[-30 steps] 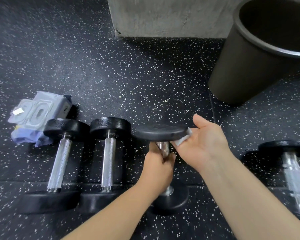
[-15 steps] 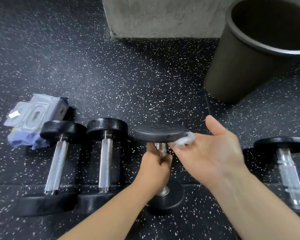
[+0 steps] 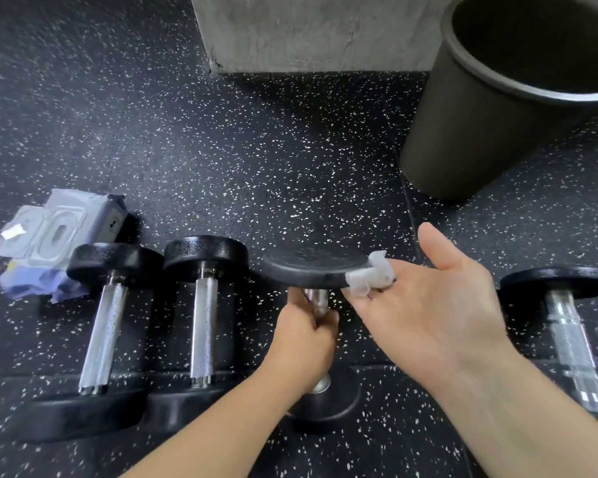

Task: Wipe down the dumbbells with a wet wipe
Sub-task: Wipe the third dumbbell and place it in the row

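A black dumbbell [image 3: 311, 269] with a chrome handle stands tilted up on its near head at the centre. My left hand [image 3: 302, 343] grips its handle. My right hand [image 3: 428, 305], palm up, presses a crumpled white wet wipe [image 3: 370, 276] against the right rim of the raised far head. Two more dumbbells [image 3: 101, 329] [image 3: 202, 319] lie side by side on the floor to the left. A fourth dumbbell [image 3: 563, 312] lies at the right edge.
A pack of wet wipes [image 3: 56, 232] lies at the far left behind the dumbbells. A large dark bin [image 3: 491, 125] stands at the back right. A concrete pillar base [image 3: 308, 32] rises at the back centre. Speckled black rubber floor lies all around.
My right hand has turned palm up and slid the wipe round to the right rim of the raised head. The left hand keeps its grip on the handle.
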`<state>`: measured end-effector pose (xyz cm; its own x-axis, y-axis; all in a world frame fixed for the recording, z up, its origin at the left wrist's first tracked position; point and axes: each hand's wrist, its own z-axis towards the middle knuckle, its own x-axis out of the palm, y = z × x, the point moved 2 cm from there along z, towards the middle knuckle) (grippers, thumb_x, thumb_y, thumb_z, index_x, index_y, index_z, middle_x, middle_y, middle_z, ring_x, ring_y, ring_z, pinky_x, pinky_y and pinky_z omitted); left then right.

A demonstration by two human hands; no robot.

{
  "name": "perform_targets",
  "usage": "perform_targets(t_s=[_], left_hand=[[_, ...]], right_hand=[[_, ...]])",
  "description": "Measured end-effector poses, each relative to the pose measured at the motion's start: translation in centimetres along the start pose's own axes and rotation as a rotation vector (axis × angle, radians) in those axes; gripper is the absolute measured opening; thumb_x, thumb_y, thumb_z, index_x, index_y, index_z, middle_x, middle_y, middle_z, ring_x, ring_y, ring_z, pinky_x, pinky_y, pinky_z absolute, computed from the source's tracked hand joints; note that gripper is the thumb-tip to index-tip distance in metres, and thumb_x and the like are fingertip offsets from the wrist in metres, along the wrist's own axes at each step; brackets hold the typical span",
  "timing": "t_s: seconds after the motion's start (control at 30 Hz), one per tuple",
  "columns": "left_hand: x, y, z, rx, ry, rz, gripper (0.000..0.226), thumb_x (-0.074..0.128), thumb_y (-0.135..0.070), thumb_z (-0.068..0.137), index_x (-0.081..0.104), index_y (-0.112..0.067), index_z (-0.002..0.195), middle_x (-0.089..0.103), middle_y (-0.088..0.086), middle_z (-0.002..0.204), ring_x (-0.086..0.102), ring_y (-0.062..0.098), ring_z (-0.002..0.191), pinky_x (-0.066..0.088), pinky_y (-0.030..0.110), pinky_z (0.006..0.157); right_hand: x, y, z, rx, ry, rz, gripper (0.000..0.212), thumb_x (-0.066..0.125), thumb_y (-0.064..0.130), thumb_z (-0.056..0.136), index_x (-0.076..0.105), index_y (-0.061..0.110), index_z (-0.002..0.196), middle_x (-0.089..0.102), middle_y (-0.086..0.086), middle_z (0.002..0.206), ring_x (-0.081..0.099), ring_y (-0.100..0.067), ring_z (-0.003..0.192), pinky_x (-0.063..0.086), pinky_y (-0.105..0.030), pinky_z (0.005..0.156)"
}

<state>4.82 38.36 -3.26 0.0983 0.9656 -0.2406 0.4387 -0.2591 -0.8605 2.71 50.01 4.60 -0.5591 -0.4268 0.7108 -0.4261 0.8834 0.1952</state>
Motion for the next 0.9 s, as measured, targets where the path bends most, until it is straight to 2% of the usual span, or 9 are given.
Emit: perform_targets(t_s=[0.1, 0.17, 0.3, 0.4, 0.47, 0.57, 0.67, 0.8, 0.9], left_hand=[[-0.2, -0.1, 0.3, -0.019, 0.005, 0.019, 0.027, 0.054, 0.000, 0.088, 0.041, -0.021, 0.100, 0.052, 0.007, 0.071, 0.045, 0.012, 0.054, 0.039, 0.020, 0.045], [-0.3, 0.1, 0.3, -0.042, 0.007, 0.031, 0.025, 0.057, -0.004, 0.086, 0.043, -0.021, 0.100, 0.054, 0.004, 0.071, 0.048, 0.014, 0.057, 0.043, 0.025, 0.051], [0.2, 0.2, -0.6, -0.056, -0.026, 0.088, 0.033, 0.061, -0.017, 0.086, 0.039, -0.027, 0.107, 0.059, -0.002, 0.080, 0.056, 0.012, 0.063, 0.045, 0.024, 0.056], [1.2, 0.2, -1.6, -0.064, -0.044, 0.111, 0.047, 0.064, -0.029, 0.083, 0.026, -0.044, 0.106, 0.061, -0.003, 0.093, 0.063, 0.022, 0.084, 0.052, 0.039, 0.074], [1.5, 0.3, -1.7, -0.068, -0.068, 0.123, 0.051, 0.066, -0.027, 0.081, 0.026, -0.045, 0.106, 0.063, -0.005, 0.093, 0.063, 0.020, 0.085, 0.052, 0.041, 0.079], [1.2, 0.4, -1.0, -0.082, -0.039, 0.062, 0.050, 0.073, -0.024, 0.075, 0.041, -0.039, 0.111, 0.067, -0.012, 0.089, 0.064, 0.011, 0.081, 0.052, 0.035, 0.076], [1.3, 0.3, 0.1, -0.107, 0.008, -0.133, 0.035, 0.081, -0.016, 0.071, 0.057, -0.026, 0.095, 0.068, -0.009, 0.077, 0.060, 0.010, 0.066, 0.049, 0.029, 0.065], [2.4, 0.1, 0.2, -0.186, 0.003, -0.163, 0.021, 0.074, -0.012, 0.078, 0.054, -0.012, 0.071, 0.054, 0.005, 0.052, 0.045, 0.014, 0.040, 0.036, 0.020, 0.042], [2.6, 0.6, 0.2, -0.215, -0.002, -0.140, 0.024, 0.074, -0.014, 0.079, 0.052, -0.012, 0.070, 0.054, 0.004, 0.052, 0.046, 0.014, 0.040, 0.037, 0.019, 0.040]], right_hand=[[0.2, -0.5, 1.8, 0.045, -0.038, -0.118, 0.065, 0.037, 0.049, 0.099, 0.042, -0.011, 0.121, 0.063, -0.015, 0.080, 0.053, -0.015, 0.070, 0.047, -0.022, 0.078], [0.0, -0.8, 3.4, 0.081, -0.026, -0.143, 0.075, 0.033, 0.053, 0.099, 0.047, -0.018, 0.118, 0.070, -0.025, 0.086, 0.069, -0.032, 0.079, 0.056, -0.038, 0.083], [-0.7, -0.5, 4.6, 0.097, -0.001, -0.090, 0.072, 0.033, 0.054, 0.098, 0.052, -0.014, 0.114, 0.069, -0.019, 0.078, 0.072, -0.031, 0.068, 0.047, -0.044, 0.088], [-1.0, -0.3, 4.4, 0.059, -0.049, -0.103, 0.074, 0.040, 0.054, 0.096, 0.047, -0.012, 0.128, 0.068, -0.016, 0.101, 0.069, -0.034, 0.096, 0.045, -0.047, 0.099], [-1.1, -0.3, 3.6, 0.027, -0.082, -0.104, 0.075, 0.042, 0.052, 0.095, 0.044, -0.013, 0.132, 0.067, -0.018, 0.100, 0.067, -0.037, 0.099, 0.046, -0.050, 0.098], [-1.0, -0.3, 1.1, -0.038, -0.073, -0.122, 0.072, 0.043, 0.050, 0.095, 0.042, -0.009, 0.137, 0.064, -0.015, 0.100, 0.065, -0.035, 0.105, 0.052, -0.045, 0.094], [-0.9, 0.3, -1.0, -0.102, -0.012, -0.192, 0.061, 0.040, 0.046, 0.097, 0.055, -0.012, 0.106, 0.068, -0.019, 0.089, 0.069, -0.029, 0.080, 0.059, -0.034, 0.067], [-0.7, 0.4, 0.0, -0.034, -0.058, -0.116, 0.069, 0.041, 0.049, 0.097, 0.047, -0.014, 0.126, 0.065, -0.019, 0.104, 0.064, -0.028, 0.097, 0.047, -0.035, 0.100], [-1.2, 0.6, 2.5, -0.009, -0.177, -0.078, 0.076, 0.041, 0.055, 0.095, 0.045, -0.016, 0.122, 0.063, -0.020, 0.100, 0.058, -0.027, 0.091, 0.051, -0.031, 0.089]])
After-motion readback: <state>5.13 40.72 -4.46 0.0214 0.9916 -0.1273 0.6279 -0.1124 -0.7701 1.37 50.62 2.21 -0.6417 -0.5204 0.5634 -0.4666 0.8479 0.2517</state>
